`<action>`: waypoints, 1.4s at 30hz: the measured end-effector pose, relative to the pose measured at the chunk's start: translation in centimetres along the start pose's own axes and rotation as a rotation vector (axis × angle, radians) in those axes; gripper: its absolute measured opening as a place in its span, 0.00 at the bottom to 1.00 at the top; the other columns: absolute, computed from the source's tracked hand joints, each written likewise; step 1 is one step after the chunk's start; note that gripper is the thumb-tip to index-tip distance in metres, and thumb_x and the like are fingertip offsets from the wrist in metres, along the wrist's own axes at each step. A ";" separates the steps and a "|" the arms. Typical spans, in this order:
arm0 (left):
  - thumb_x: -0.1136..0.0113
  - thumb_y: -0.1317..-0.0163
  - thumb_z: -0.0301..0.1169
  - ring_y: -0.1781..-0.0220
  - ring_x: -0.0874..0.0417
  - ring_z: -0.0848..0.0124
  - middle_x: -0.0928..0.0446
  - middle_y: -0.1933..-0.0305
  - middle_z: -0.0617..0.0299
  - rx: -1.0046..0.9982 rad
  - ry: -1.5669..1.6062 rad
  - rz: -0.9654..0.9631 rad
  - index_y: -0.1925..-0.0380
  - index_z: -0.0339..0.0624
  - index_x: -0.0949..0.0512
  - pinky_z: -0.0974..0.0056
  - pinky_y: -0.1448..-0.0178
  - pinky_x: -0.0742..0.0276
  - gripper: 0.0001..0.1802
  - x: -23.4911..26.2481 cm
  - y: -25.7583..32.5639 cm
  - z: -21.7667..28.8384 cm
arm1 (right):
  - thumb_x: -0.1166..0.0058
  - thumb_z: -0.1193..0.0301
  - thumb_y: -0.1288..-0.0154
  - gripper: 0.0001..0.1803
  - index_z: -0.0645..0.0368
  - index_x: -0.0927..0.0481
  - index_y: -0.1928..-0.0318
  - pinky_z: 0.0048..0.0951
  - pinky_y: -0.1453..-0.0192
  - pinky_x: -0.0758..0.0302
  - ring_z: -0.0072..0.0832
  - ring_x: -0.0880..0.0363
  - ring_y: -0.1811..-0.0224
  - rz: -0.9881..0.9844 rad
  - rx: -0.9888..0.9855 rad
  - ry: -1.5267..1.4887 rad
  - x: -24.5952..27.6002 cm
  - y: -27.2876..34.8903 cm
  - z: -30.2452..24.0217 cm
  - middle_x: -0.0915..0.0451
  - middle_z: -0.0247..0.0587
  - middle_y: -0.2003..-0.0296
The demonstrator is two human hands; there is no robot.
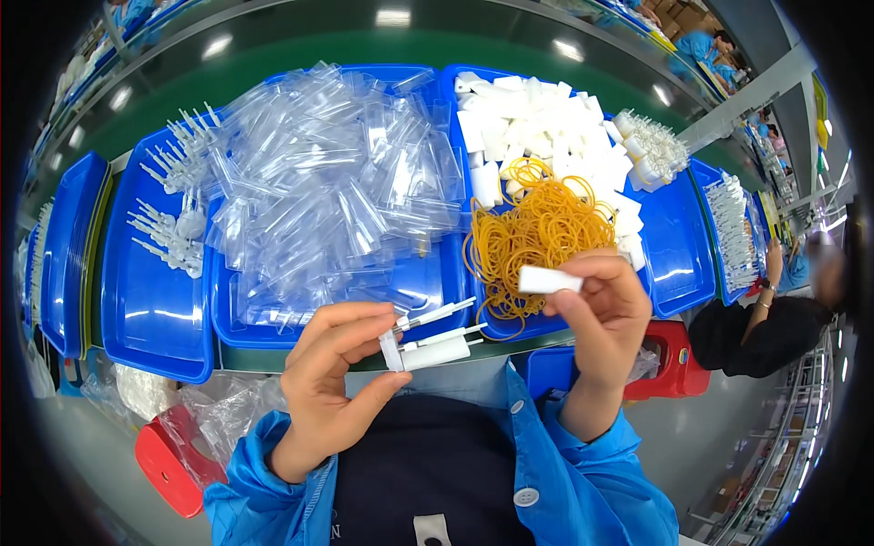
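White plastic applicators (435,338), two side by side, sit pinched in my left hand (332,382) above the blue tray (155,309) edge. My right hand (608,318) grips a white cap (549,279) between thumb and fingertips. Loose pinch pressure could let the stems splay or drop into the rubber bands (537,232).

Bench front edge: open air above the lap, occupied only by left hand (332,382) with white plastic pieces (428,346) and right hand (605,318) with a white block (549,279).
Blue trays (150,309): packed edge to edge, no gaps between.
Middle tray: heaped clear sleeves (337,173).
Right tray: rubber bands (537,232), white blocks (537,118).
Left tray's near half: bare.
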State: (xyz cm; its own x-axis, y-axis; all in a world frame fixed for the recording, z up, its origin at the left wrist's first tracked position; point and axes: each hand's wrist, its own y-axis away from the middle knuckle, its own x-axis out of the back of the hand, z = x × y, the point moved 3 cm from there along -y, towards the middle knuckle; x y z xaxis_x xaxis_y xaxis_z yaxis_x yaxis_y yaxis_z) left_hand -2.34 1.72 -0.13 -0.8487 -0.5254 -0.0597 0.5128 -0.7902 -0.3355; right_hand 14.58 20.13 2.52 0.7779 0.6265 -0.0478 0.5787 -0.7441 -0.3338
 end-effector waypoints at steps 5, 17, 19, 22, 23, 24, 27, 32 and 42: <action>0.33 0.50 0.14 0.44 0.22 0.61 0.31 0.43 0.46 -0.019 0.007 0.038 0.49 0.28 0.25 0.60 0.42 0.19 0.26 0.4 0.3 -0.1 | 0.43 0.83 0.39 0.08 0.67 0.23 0.59 0.16 0.70 0.27 0.16 0.23 0.74 0.050 -0.137 -0.065 -2.7 0.9 0.2 0.21 0.37 0.71; 0.28 0.53 0.18 0.49 0.18 0.62 0.24 0.49 0.47 -0.032 -0.139 0.069 0.53 0.30 0.21 0.65 0.49 0.17 0.24 0.6 0.6 -0.2 | 0.42 0.85 0.40 0.07 0.71 0.22 0.61 0.20 0.61 0.24 0.22 0.19 0.64 -0.093 -0.103 -0.079 -5.1 0.8 0.7 0.19 0.47 0.63; 0.28 0.53 0.19 0.50 0.18 0.62 0.24 0.50 0.47 -0.031 -0.128 0.078 0.53 0.30 0.21 0.65 0.50 0.17 0.24 0.6 0.5 -0.2 | 0.43 0.87 0.41 0.06 0.72 0.22 0.62 0.21 0.61 0.23 0.24 0.19 0.64 -0.041 -0.155 -0.148 -5.1 1.1 0.6 0.20 0.51 0.60; 0.28 0.53 0.19 0.50 0.18 0.62 0.24 0.50 0.47 -0.038 -0.118 0.085 0.53 0.30 0.21 0.65 0.50 0.17 0.24 0.7 0.6 -0.2 | 0.43 0.87 0.42 0.05 0.72 0.23 0.64 0.23 0.63 0.22 0.25 0.19 0.64 -0.094 -0.026 -0.151 -4.6 1.3 0.8 0.21 0.54 0.60; 0.28 0.53 0.19 0.50 0.18 0.62 0.24 0.50 0.47 -0.040 -0.115 0.087 0.53 0.30 0.21 0.65 0.50 0.17 0.24 0.7 0.6 -0.1 | 0.44 0.88 0.43 0.05 0.72 0.22 0.65 0.22 0.63 0.22 0.26 0.19 0.65 -0.102 -0.039 -0.134 -4.5 1.3 0.8 0.21 0.54 0.60; 0.28 0.53 0.19 0.50 0.18 0.62 0.24 0.50 0.47 -0.041 -0.112 0.088 0.53 0.30 0.21 0.65 0.50 0.17 0.24 0.7 0.6 -0.1 | 0.44 0.88 0.43 0.05 0.72 0.22 0.65 0.22 0.64 0.21 0.26 0.19 0.65 -0.110 -0.052 -0.117 -4.3 1.3 0.8 0.21 0.54 0.60; 0.28 0.54 0.19 0.51 0.18 0.62 0.24 0.50 0.47 -0.036 -0.120 0.102 0.53 0.30 0.21 0.65 0.50 0.17 0.24 0.7 0.6 -0.1 | 0.45 0.89 0.45 0.06 0.73 0.20 0.66 0.21 0.64 0.20 0.26 0.19 0.66 -0.155 -0.092 -0.075 -4.0 1.1 0.9 0.21 0.54 0.59; 0.28 0.54 0.19 0.51 0.18 0.62 0.24 0.50 0.47 -0.025 -0.135 0.080 0.53 0.30 0.20 0.64 0.50 0.17 0.24 0.7 0.7 -0.1 | 0.46 0.89 0.47 0.10 0.74 0.18 0.63 0.21 0.62 0.19 0.26 0.18 0.65 -0.244 -0.271 -0.106 -3.9 0.6 0.6 0.21 0.54 0.57; 0.27 0.53 0.21 0.52 0.18 0.62 0.23 0.50 0.48 -0.035 -0.172 -0.028 0.51 0.31 0.20 0.65 0.52 0.18 0.25 0.1 0.4 0.1 | 0.43 0.88 0.50 0.15 0.67 0.15 0.60 0.15 0.68 0.27 0.18 0.22 0.73 -0.369 -0.120 0.056 -4.3 0.2 -0.4 0.19 0.49 0.58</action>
State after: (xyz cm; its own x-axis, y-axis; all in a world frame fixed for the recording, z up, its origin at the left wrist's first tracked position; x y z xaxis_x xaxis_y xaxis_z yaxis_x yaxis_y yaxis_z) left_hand -2.19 1.36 -0.11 -0.8264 -0.5520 0.1108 0.4819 -0.7953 -0.3679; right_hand 11.46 17.14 3.06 0.5224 0.8459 0.1075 0.8440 -0.4950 -0.2064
